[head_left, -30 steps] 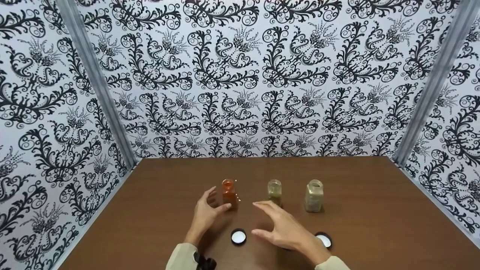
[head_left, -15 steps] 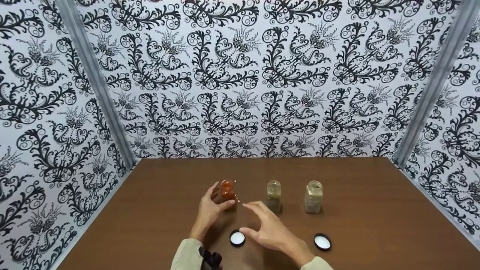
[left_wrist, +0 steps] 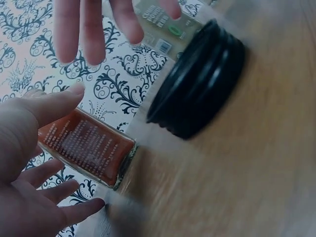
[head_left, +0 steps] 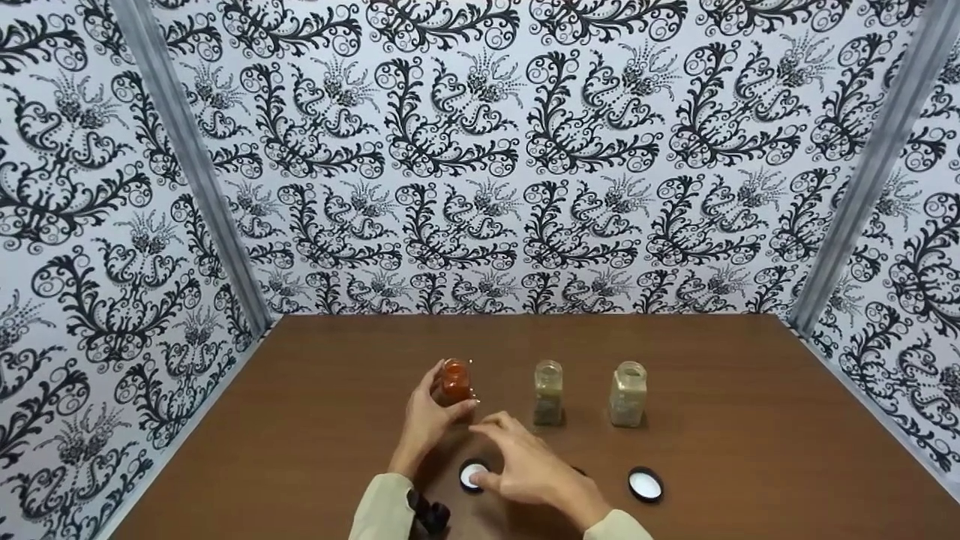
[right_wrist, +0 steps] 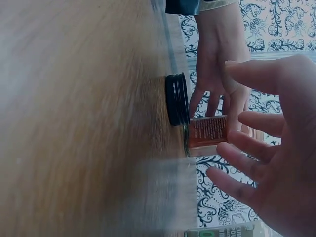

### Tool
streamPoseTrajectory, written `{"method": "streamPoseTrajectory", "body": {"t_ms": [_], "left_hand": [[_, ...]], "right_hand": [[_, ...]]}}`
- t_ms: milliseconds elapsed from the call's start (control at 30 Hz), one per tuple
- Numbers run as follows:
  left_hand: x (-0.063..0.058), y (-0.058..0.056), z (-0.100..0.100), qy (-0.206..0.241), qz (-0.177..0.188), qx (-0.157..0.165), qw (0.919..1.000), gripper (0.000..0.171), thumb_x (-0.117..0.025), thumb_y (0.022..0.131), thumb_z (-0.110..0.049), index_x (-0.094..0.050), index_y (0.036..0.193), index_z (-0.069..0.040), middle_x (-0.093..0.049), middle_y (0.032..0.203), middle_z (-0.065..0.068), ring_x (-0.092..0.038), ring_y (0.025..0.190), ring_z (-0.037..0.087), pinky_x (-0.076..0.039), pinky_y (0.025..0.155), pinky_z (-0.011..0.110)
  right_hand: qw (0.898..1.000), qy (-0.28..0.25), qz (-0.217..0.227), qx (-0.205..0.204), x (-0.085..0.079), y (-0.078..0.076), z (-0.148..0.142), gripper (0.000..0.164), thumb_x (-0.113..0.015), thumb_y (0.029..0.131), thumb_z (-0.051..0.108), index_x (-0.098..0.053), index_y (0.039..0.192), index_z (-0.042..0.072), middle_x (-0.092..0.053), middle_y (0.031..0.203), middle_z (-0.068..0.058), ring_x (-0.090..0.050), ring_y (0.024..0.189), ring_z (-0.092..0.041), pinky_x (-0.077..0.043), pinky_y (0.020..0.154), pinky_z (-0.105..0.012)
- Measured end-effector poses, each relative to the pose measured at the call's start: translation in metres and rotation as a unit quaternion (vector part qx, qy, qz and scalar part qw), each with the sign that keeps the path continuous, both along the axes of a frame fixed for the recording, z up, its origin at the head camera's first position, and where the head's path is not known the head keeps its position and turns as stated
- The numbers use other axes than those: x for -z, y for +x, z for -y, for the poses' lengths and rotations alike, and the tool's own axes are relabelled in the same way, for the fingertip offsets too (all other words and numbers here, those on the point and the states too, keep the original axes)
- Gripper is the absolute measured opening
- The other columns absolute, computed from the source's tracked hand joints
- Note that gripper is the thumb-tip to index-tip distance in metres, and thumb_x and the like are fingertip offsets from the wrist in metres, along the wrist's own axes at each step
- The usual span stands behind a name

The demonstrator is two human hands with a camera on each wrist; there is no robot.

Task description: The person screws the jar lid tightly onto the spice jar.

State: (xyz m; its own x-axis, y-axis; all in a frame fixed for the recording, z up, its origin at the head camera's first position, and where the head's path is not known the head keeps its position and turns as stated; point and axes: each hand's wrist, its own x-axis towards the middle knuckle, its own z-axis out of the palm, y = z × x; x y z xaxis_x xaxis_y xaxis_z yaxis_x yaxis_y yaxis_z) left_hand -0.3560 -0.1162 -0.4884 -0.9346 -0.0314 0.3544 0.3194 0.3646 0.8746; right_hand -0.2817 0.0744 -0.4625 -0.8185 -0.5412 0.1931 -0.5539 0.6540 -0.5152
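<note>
In the head view an uncapped glass jar of orange-red spice (head_left: 455, 384) stands upright on the table. My left hand (head_left: 427, 420) is around its near left side, thumb at the front and fingers along the side. The left wrist view shows those fingers spread and fairly straight beside the jar (left_wrist: 91, 148). My right hand (head_left: 525, 469) hovers to the right, thumb and fingers apart, holding nothing. Its thumb overlaps a black lid (head_left: 466, 475) with a white inside, lying on the table. That lid (right_wrist: 177, 100) shows edge-on in the right wrist view, between hand and tabletop.
Two more uncapped jars stand to the right: one with greenish contents (head_left: 548, 397), another with pale contents (head_left: 628, 397). A second black lid (head_left: 645, 484) lies at the near right. Patterned white walls (head_left: 480, 187) border the brown tabletop (head_left: 735, 420).
My left hand has moved right and forward, up against the orange-red jar. My right hand has moved left, and its thumb now overlaps the black lid. The jars stay in place.
</note>
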Motion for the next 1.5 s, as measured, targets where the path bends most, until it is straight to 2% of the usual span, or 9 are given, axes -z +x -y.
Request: {"method": "streamPoseTrajectory", "body": {"t_ms": [67, 167, 433, 533, 700, 900, 1100, 1333, 1500], "left_hand": [[-0.001, 0.000, -0.001, -0.009, -0.006, -0.009, 0.9999, 0.087, -0.089, 0.074, -0.016, -0.044, 0.146, 0.002, -0.059, 0.137, 0.027, -0.058, 0.126, 0.041, -0.044, 0.107, 0.055], [-0.002, -0.001, -0.002, 0.000, -0.007, -0.003, 1.0000, 0.085, -0.088, 0.075, -0.015, -0.045, 0.146, 0.001, -0.060, 0.135, 0.028, -0.060, 0.124, 0.041, -0.047, 0.105, 0.053], [0.002, 0.000, -0.006, 0.009, -0.001, -0.001, 1.0000, 0.077, -0.084, 0.081, -0.013, -0.044, 0.146, -0.002, -0.061, 0.132, 0.028, -0.063, 0.118, 0.040, -0.052, 0.099, 0.051], [0.003, 0.000, -0.007, 0.021, -0.001, 0.000, 0.9998, 0.072, -0.082, 0.082, -0.009, -0.045, 0.144, -0.001, -0.061, 0.131, 0.028, -0.064, 0.117, 0.040, -0.054, 0.097, 0.049], [0.004, 0.000, -0.007, 0.029, -0.001, 0.000, 0.9996, 0.068, -0.079, 0.083, -0.004, -0.045, 0.142, 0.000, -0.059, 0.132, 0.029, -0.064, 0.116, 0.040, -0.056, 0.095, 0.046], [0.005, -0.002, -0.007, 0.022, 0.009, 0.003, 0.9997, 0.071, -0.079, 0.085, -0.007, -0.041, 0.144, 0.004, -0.059, 0.131, 0.031, -0.064, 0.117, 0.040, -0.055, 0.096, 0.046], [0.006, -0.003, -0.006, 0.017, 0.019, 0.000, 0.9997, 0.069, -0.079, 0.086, -0.012, -0.044, 0.143, 0.004, -0.060, 0.132, 0.029, -0.064, 0.118, 0.040, -0.055, 0.096, 0.045], [0.008, -0.005, -0.003, -0.001, 0.008, -0.014, 0.9999, 0.071, -0.083, 0.082, -0.017, -0.048, 0.139, 0.007, -0.062, 0.130, 0.029, -0.066, 0.116, 0.038, -0.056, 0.095, 0.043], [0.010, -0.006, 0.000, 0.007, 0.005, 0.000, 1.0000, 0.071, -0.083, 0.082, -0.017, -0.048, 0.139, 0.008, -0.062, 0.130, 0.030, -0.064, 0.118, 0.039, -0.055, 0.096, 0.043]], "right_hand": [[1.000, 0.005, 0.016, -0.004, 0.000, -0.001, 0.000, 0.066, -0.074, 0.087, 0.043, -0.053, 0.142, 0.012, -0.048, 0.142, -0.004, -0.050, 0.131, -0.027, -0.046, 0.105, -0.048], [0.999, 0.015, 0.040, -0.007, 0.000, -0.001, 0.000, 0.070, -0.074, 0.087, 0.046, -0.051, 0.144, 0.012, -0.045, 0.144, -0.006, -0.048, 0.133, -0.028, -0.045, 0.106, -0.048], [0.997, 0.048, 0.064, -0.008, 0.004, 0.000, 0.004, 0.074, -0.079, 0.083, 0.046, -0.052, 0.143, 0.013, -0.046, 0.138, -0.005, -0.050, 0.127, -0.025, -0.049, 0.103, -0.042], [0.997, 0.050, 0.056, -0.011, 0.005, 0.000, 0.006, 0.069, -0.080, 0.082, 0.044, -0.056, 0.140, 0.014, -0.048, 0.134, -0.004, -0.051, 0.124, -0.023, -0.049, 0.101, -0.038], [0.999, 0.041, 0.032, -0.015, 0.006, -0.003, 0.010, 0.054, -0.083, 0.080, 0.039, -0.066, 0.125, 0.014, -0.054, 0.117, 0.000, -0.053, 0.108, -0.014, -0.049, 0.093, -0.030], [0.999, 0.038, 0.016, -0.012, 0.007, -0.002, 0.013, 0.043, -0.086, 0.077, 0.033, -0.072, 0.114, 0.015, -0.058, 0.108, 0.001, -0.052, 0.099, -0.011, -0.048, 0.087, -0.026], [0.999, 0.035, 0.018, -0.017, 0.007, 0.000, 0.016, 0.035, -0.087, 0.076, 0.030, -0.074, 0.105, 0.016, -0.059, 0.099, 0.004, -0.051, 0.090, -0.007, -0.046, 0.080, -0.024], [1.000, 0.017, 0.002, -0.012, 0.008, 0.000, 0.018, 0.031, -0.086, 0.076, 0.028, -0.074, 0.102, 0.016, -0.062, 0.096, 0.005, -0.052, 0.089, -0.008, -0.045, 0.078, -0.023], [1.000, -0.022, -0.013, -0.002, 0.009, -0.002, 0.020, 0.032, -0.085, 0.076, 0.026, -0.074, 0.104, 0.015, -0.063, 0.095, 0.003, -0.052, 0.085, -0.007, -0.045, 0.073, -0.022]]}}
